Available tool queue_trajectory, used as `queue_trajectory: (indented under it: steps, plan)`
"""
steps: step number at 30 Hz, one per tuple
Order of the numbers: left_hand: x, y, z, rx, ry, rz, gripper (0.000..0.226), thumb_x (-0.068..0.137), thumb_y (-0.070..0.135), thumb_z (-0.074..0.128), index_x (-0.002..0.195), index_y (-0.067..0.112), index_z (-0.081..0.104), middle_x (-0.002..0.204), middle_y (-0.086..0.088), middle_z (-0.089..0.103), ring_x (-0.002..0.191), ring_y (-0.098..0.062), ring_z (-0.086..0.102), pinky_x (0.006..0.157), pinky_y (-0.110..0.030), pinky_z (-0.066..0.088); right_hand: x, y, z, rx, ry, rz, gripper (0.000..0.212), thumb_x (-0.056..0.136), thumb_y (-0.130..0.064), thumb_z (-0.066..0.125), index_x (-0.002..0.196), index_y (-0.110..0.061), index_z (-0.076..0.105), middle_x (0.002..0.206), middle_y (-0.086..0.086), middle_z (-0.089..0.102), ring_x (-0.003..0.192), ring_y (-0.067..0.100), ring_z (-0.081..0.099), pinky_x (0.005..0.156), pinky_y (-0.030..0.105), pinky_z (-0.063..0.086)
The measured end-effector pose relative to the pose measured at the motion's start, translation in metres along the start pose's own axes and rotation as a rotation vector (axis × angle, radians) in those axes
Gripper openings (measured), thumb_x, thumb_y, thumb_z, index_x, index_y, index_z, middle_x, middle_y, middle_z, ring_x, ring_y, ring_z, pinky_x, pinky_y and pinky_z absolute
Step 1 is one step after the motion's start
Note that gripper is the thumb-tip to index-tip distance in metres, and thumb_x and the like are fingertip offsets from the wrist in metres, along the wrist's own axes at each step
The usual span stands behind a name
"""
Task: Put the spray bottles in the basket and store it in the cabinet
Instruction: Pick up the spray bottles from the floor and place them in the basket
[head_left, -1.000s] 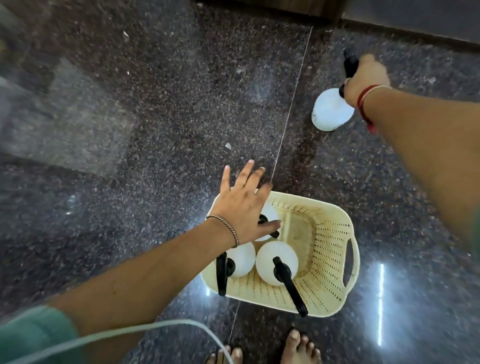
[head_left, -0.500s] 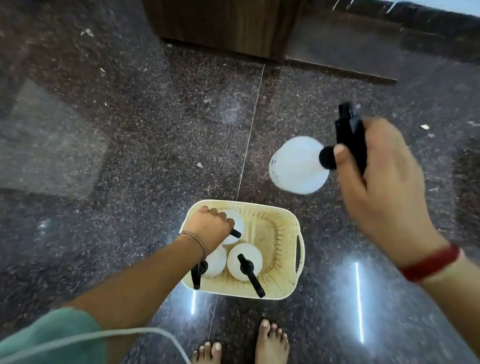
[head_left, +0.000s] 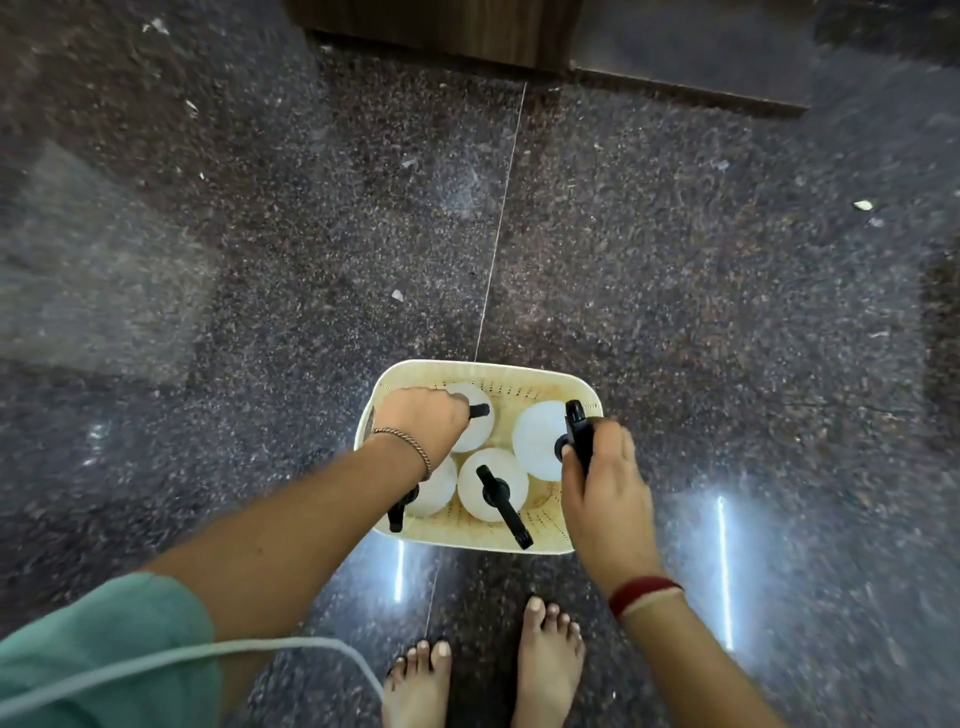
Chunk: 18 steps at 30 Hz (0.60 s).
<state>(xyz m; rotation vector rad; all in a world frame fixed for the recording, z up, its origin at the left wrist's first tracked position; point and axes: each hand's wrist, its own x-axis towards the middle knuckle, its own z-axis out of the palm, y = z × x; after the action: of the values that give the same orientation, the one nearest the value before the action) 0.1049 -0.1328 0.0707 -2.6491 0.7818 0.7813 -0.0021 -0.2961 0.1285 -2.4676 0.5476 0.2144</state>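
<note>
Both hands work inside the cream basket (head_left: 483, 370), which stands on the dark speckled floor (head_left: 675, 260) just ahead of the person's bare feet (head_left: 545, 660). In the head view, the right hand (head_left: 605, 499) is clamped on the black trigger head of a white spray bottle (head_left: 537, 439) at the basket's right side. The left hand (head_left: 421, 421) is fisted around the black nozzle of the far-left bottle (head_left: 475, 434). Two more bottles sit along the near wall: one (head_left: 493, 491) in the middle, another (head_left: 434, 491) partly under the left wrist. A wooden cabinet base (head_left: 441, 26) shows along the floor's far edge.
</note>
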Motion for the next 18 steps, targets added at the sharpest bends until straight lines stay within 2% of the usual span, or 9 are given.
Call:
queue_trajectory:
  steps: [4,7,9,11,14,18]
  plan:
    - [0.001,0.008,0.004,-0.155,0.016,-0.078,0.032,0.087,0.008,0.053,0.116,0.008,0.040,0.076,-0.008,0.069,0.057,-0.028,0.055,0.048,-0.032,0.038,0.017,0.008,0.028,0.128,0.014,0.121,0.013,0.091,-0.021,0.051,0.101,-0.014,0.045,0.103,0.002,0.050,0.087,0.028,0.056,0.064,0.030,0.036]
    - [0.002,0.012,0.002,-0.287,0.035,-0.111,0.027,0.090,0.006,0.045,0.116,0.005,0.040,0.082,-0.012,0.067,0.066,-0.031,0.058,0.051,-0.035,0.038,0.032,0.010,0.041,0.234,0.032,0.247,0.015,0.088,-0.021,0.053,0.098,-0.014,0.045,0.099,-0.001,0.050,0.091,0.024,0.058,0.072,0.032,0.043]
    - [0.002,0.014,0.000,-0.392,0.049,-0.148,0.019,0.092,0.008,0.039,0.111,0.003,0.042,0.083,-0.014,0.066,0.071,-0.033,0.061,0.053,-0.035,0.038,0.039,0.010,0.047,0.321,0.014,0.346,0.018,0.086,-0.023,0.054,0.097,-0.014,0.045,0.100,0.002,0.055,0.089,0.027,0.063,0.078,0.042,0.051]
    - [0.002,0.015,-0.002,-0.481,0.053,-0.188,0.017,0.094,0.010,0.036,0.108,0.002,0.042,0.085,-0.016,0.065,0.076,-0.035,0.061,0.055,-0.035,0.038,0.042,0.009,0.052,0.402,0.008,0.406,0.017,0.084,-0.024,0.054,0.095,-0.016,0.044,0.098,0.003,0.056,0.084,0.028,0.065,0.077,0.046,0.053]
    - [0.001,0.014,-0.004,-0.560,0.052,-0.230,0.018,0.095,0.015,0.035,0.107,0.002,0.041,0.083,-0.017,0.064,0.074,-0.035,0.060,0.056,-0.035,0.038,0.045,0.009,0.057,0.477,0.030,0.448,0.017,0.082,-0.024,0.054,0.091,-0.016,0.043,0.092,0.004,0.058,0.078,0.026,0.066,0.071,0.045,0.054]
    - [0.000,0.017,-0.003,-0.528,0.050,-0.243,0.023,0.096,0.017,0.034,0.111,0.002,0.040,0.079,-0.014,0.063,0.067,-0.031,0.055,0.051,-0.033,0.034,0.047,0.012,0.064,0.476,0.042,0.441,0.018,0.083,-0.023,0.055,0.094,-0.013,0.043,0.095,0.008,0.058,0.081,0.027,0.066,0.072,0.041,0.054]
